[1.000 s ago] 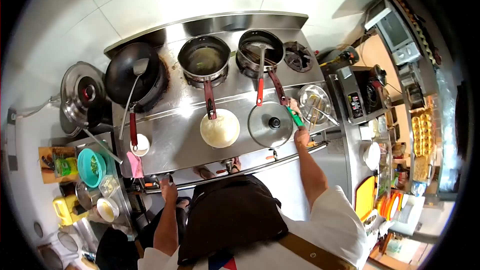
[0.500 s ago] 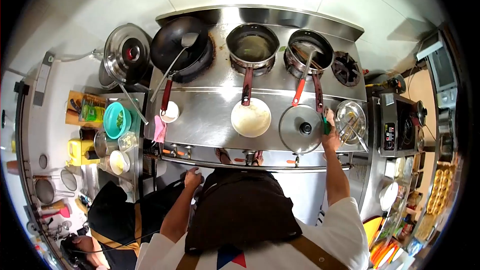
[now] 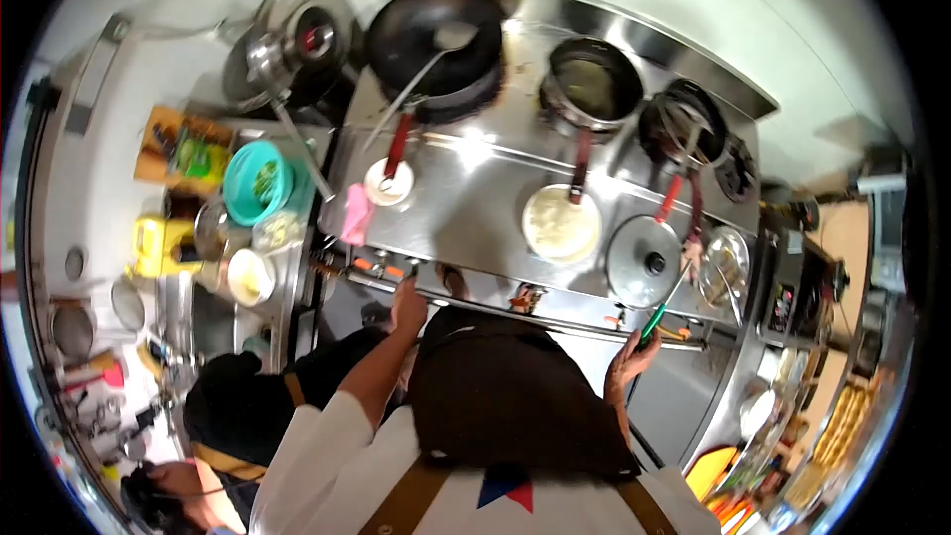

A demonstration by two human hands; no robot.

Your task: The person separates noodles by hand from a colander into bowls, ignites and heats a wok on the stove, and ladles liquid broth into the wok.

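Observation:
At the front rail of the stove, my left hand (image 3: 408, 309) is closed with its fingertips right at an orange-handled gas valve (image 3: 393, 271). My right hand (image 3: 628, 362) grips a green-handled tool (image 3: 654, 323) in front of the stove edge. A slim metal shaft runs from its green handle up past the glass lid (image 3: 634, 267), which lies on the steel counter. Beside the lid, a glass bowl (image 3: 726, 256) holds metal utensils. A white bowl of pale, creamy contents (image 3: 562, 225) sits to the lid's left.
Along the burners stand a wok (image 3: 436, 30) with a ladle, a saucepan (image 3: 595, 79) holding liquid, and a second pan (image 3: 674, 124) with utensils. A pink cloth (image 3: 358, 215) and small white bowl (image 3: 389, 183) lie left. A co-worker (image 3: 243, 406) stands close on my left.
The view has turned, so the stove appears tilted. My left hand has risen from my side to the stove rail. My right hand has drawn back from beside the lid with the green-handled tool.

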